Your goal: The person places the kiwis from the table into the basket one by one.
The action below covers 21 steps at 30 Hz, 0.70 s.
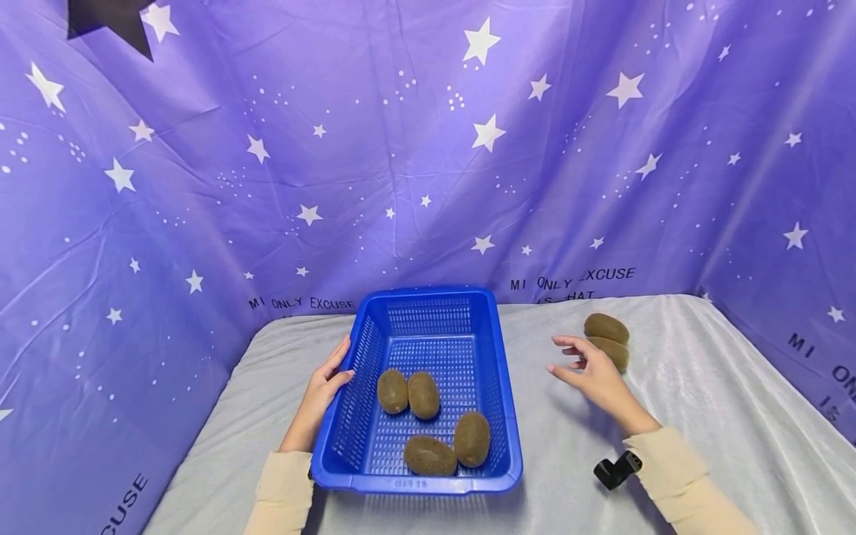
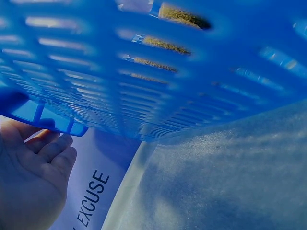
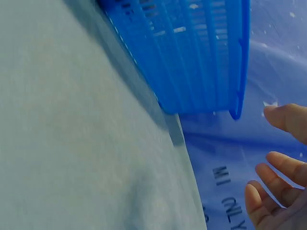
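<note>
A blue plastic basket (image 1: 417,484) with slotted walls stands on the grey cloth. My left hand (image 1: 322,394) grips its left rim, thumb on top; in the left wrist view the fingers (image 2: 56,148) reach under the rim. Inside lie several brown kiwis: a pair side by side mid-floor, including one kiwi (image 1: 424,395), and two touching near the front, one kiwi (image 1: 430,455) lying sideways. Between basket and right edge hovers my right hand (image 1: 595,379), holding nothing, thumb and fingers apart. Just beyond it two more kiwis (image 1: 606,328) touch each other on the cloth, one partly hidden.
Grey cloth (image 1: 555,461) covers the table. Purple star-printed curtains (image 1: 428,148) hang behind and at both sides, close to the basket's far end. A black device (image 1: 617,469) sits at my right wrist.
</note>
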Available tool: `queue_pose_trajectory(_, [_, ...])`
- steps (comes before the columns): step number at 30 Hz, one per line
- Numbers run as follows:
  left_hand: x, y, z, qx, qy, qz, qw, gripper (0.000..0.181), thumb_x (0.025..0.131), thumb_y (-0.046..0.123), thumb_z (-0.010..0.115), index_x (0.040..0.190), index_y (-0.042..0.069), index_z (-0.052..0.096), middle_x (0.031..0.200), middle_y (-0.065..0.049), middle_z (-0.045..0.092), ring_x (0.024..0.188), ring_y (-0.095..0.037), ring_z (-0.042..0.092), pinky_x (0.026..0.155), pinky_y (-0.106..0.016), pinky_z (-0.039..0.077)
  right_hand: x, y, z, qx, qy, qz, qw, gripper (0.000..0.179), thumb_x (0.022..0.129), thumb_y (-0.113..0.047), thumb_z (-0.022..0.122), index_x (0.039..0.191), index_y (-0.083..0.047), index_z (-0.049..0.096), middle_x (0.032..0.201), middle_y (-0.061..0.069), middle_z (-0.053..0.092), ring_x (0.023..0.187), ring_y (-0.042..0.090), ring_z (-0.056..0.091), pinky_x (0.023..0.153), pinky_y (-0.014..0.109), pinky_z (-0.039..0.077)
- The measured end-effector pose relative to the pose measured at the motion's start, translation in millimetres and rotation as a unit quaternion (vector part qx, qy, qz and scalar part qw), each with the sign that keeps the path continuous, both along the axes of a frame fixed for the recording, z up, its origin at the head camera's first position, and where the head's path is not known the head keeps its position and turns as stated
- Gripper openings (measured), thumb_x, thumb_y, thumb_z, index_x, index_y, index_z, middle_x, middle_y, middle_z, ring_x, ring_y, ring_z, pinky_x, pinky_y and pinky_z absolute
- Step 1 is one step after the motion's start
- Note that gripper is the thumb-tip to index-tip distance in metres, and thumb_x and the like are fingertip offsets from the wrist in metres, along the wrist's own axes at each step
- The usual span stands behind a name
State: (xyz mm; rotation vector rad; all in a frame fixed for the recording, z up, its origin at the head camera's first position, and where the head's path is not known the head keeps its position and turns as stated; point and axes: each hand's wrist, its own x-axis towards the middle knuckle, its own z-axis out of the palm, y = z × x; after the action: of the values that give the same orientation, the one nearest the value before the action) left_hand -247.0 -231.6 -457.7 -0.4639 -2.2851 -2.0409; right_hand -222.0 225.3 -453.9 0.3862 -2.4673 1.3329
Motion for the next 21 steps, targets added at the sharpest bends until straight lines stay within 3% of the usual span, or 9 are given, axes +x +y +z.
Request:
queue_pose_trajectory(12, [-0.8, -0.5, -0.7, -0.008, 0.004, 0.000, 1.0000, 0.059, 0.092, 0.001, 0.050, 0.147, 0.002, 0.029, 0.156, -0.010, 0.018, 0.141, -0.028, 0.017, 0.098, -0.008, 0.028, -6.9, 29, -5.7, -0.027, 0.019, -0.058, 0.9978, 0.043, 0.083, -0.010, 0.071, 0.120, 0.005, 0.058, 0.116, 0.023, 0.059, 0.094, -0.008, 0.053, 0.081, 0.005, 0.040])
queue_pose_trajectory(13, [-1.1, -0.5, -0.8, -0.008, 0.006, 0.001, 1.0000, 0.059, 0.092, 0.001, 0.050, 0.147, 0.002, 0.029, 0.156, -0.010, 0.018, 0.141, -0.028, 0.017, 0.098, -0.008, 0.027, -7.2, 32, -6.2, -0.030, 0.020, -0.063, 0.9974, 0.042, 0.083, -0.009, 0.071, 0.120, 0.005, 0.057, 0.115, 0.021, 0.059, 0.094, -0.009, 0.053, 0.082, 0.004, 0.040])
queue_pose_trajectory(18, [-1.4, -0.9, -0.7, -0.005, 0.006, 0.001, 1.0000, 0.059, 0.091, 0.001, 0.050, 0.147, 0.002, 0.029, 0.156, -0.009, 0.018, 0.141, -0.027, 0.017, 0.099, -0.008, 0.028, -8.3, 41, -7.2, -0.044, 0.017, -0.087, 0.9951, 0.044, 0.082, -0.010, 0.072, 0.121, 0.005, 0.057, 0.107, -0.017, 0.057, 0.095, -0.013, 0.050, 0.082, 0.005, 0.039])
queue_pose_trajectory(20, [-0.9, -0.9, -0.6, -0.004, 0.004, 0.000, 1.0000, 0.059, 0.092, 0.001, 0.050, 0.147, 0.002, 0.029, 0.156, -0.009, 0.018, 0.141, -0.028, 0.017, 0.098, -0.008, 0.028, -7.9, 43, -7.4, -0.047, 0.016, -0.093, 0.9944, 0.044, 0.082, -0.012, 0.072, 0.120, 0.005, 0.057, 0.107, -0.015, 0.058, 0.095, -0.012, 0.050, 0.082, 0.005, 0.038])
queue_pose_trajectory(21, [-0.8, -0.9, -0.6, -0.005, 0.004, 0.000, 1.0000, 0.059, 0.092, 0.001, 0.050, 0.146, 0.002, 0.029, 0.156, -0.010, 0.018, 0.141, -0.028, 0.017, 0.098, -0.008, 0.028, -8.0, 45, -7.8, -0.043, 0.015, -0.099, 0.9941, 0.044, 0.083, -0.012, 0.072, 0.120, 0.005, 0.057, 0.109, -0.007, 0.061, 0.095, -0.012, 0.049, 0.082, 0.004, 0.038])
